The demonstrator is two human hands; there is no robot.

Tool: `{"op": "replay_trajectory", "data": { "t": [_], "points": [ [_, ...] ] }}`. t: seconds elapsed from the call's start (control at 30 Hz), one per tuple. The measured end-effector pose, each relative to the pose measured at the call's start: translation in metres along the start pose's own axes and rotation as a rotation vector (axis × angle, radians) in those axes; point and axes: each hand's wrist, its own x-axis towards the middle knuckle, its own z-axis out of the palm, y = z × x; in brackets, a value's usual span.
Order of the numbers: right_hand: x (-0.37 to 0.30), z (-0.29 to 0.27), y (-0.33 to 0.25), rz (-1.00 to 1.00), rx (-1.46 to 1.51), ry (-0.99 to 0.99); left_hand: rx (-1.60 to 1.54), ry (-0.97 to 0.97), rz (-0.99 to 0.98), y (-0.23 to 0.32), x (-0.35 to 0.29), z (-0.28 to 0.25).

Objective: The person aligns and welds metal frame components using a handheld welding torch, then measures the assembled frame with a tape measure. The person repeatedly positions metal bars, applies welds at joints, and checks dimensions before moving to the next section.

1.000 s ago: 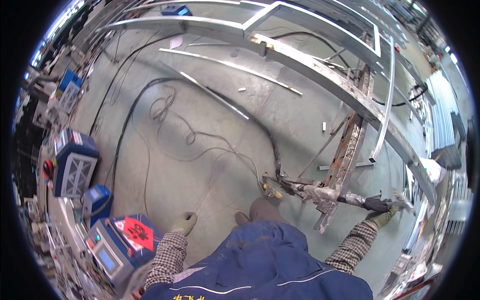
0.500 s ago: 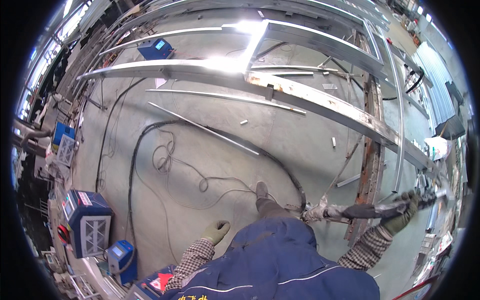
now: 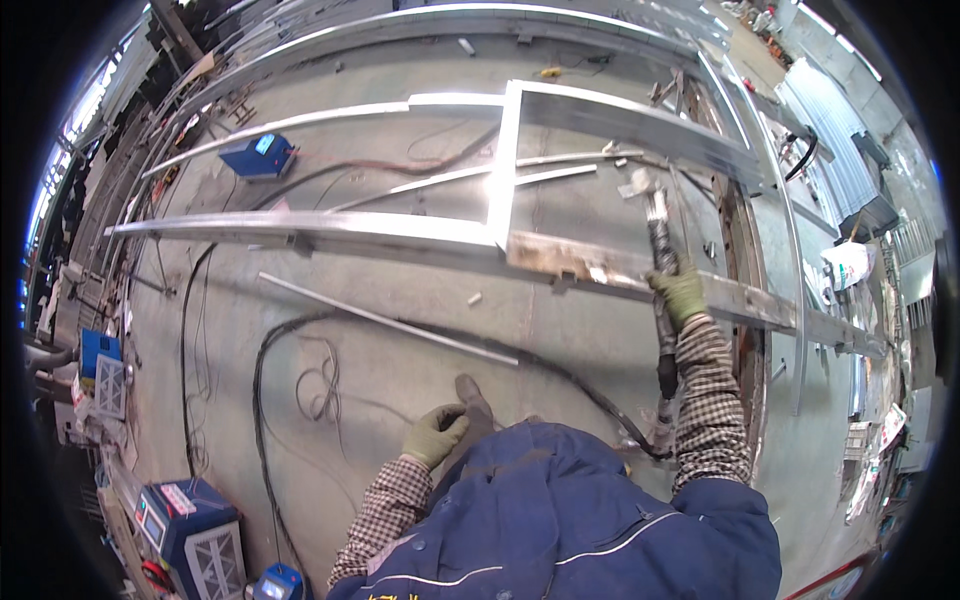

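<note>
My right hand, in an olive work glove, is closed around a long welding torch wrapped in black and grey tape. The torch points away from me, its pale front end lying over the opening of a welded metal frame. Below the hand, its thick black cable bends down and sweeps left across the floor. In front of my body at lower middle, my left hand is gloved too, its fingers curled in with nothing visible in them. A rusty-brown stretch marks the frame's near beam beside my right hand.
A loose metal strip lies on the floor before me, near a coil of thin cable. Blue machines stand at lower left and beyond the near beam. On the right are corrugated sheets and a white bag.
My right hand swung the torch from the far right inward and forward over the frame. My left hand shifted slightly right and up. The view turned, and the bright glare on the frame weakened.
</note>
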Motion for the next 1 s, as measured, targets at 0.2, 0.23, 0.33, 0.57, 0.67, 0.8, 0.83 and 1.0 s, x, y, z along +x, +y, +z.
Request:
{"op": "replay_trajectory", "data": {
  "t": [0.2, 0.23, 0.33, 0.57, 0.67, 0.8, 0.83, 1.0],
  "points": [
    [0.008, 0.062, -0.012, -0.052, -0.440, 0.160, 0.015, -0.020, 0.033, 0.032, 0.055, -0.085],
    [0.004, 0.064, -0.016, -0.051, -0.532, 0.189, -0.025, -0.026, 0.024, 0.032, 0.063, -0.096],
    [-0.003, 0.067, -0.029, -0.030, -0.635, 0.246, 0.042, -0.045, 0.039, 0.028, 0.090, -0.120],
    [-0.014, 0.074, -0.034, -0.023, -0.656, 0.307, 0.034, -0.111, 0.081, 0.048, 0.118, -0.125],
    [-0.012, 0.076, -0.024, -0.092, -0.679, 0.383, -0.053, -0.179, 0.104, 0.083, 0.122, -0.117],
    [-0.009, 0.077, -0.010, -0.056, -0.662, 0.367, 0.290, -0.007, 0.661, 0.142, 0.140, -0.098],
    [-0.009, 0.078, -0.008, -0.037, -0.636, 0.362, 0.423, 0.048, 0.824, 0.157, 0.146, -0.094],
    [-0.011, 0.075, -0.004, 0.049, -0.554, 0.352, 0.801, 0.261, 1.124, 0.219, 0.188, -0.037]
  ]
}}
